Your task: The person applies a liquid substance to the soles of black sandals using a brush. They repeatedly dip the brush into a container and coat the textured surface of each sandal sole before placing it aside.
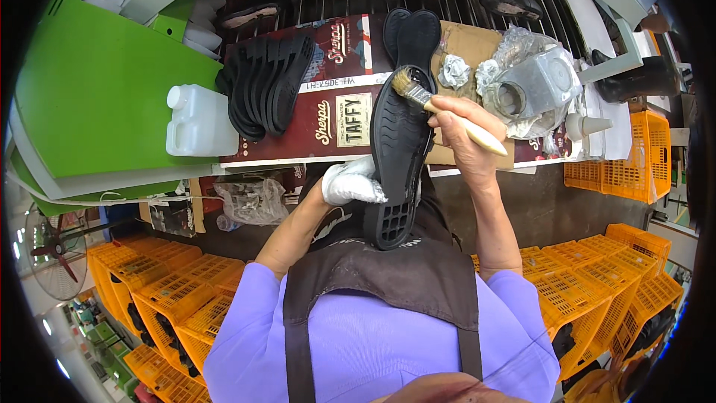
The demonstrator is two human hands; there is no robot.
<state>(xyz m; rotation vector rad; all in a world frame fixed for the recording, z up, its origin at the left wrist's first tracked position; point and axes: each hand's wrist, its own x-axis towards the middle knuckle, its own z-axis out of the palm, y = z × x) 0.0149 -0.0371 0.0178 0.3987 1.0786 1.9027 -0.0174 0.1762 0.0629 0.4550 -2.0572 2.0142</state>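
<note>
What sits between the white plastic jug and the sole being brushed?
In the head view, a stack of black soles stands on edge between the white jug and the held black sole.

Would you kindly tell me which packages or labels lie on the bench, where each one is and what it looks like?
Flattened carton: on the bench under the shoe sole, dark red with a cream label panel and white strips.
Plain cardboard: right of the carton, brown.
Plastic jug: left edge of the bench, white, squarish, capped.
Metal can: right, grey, in crumpled clear plastic.
</note>
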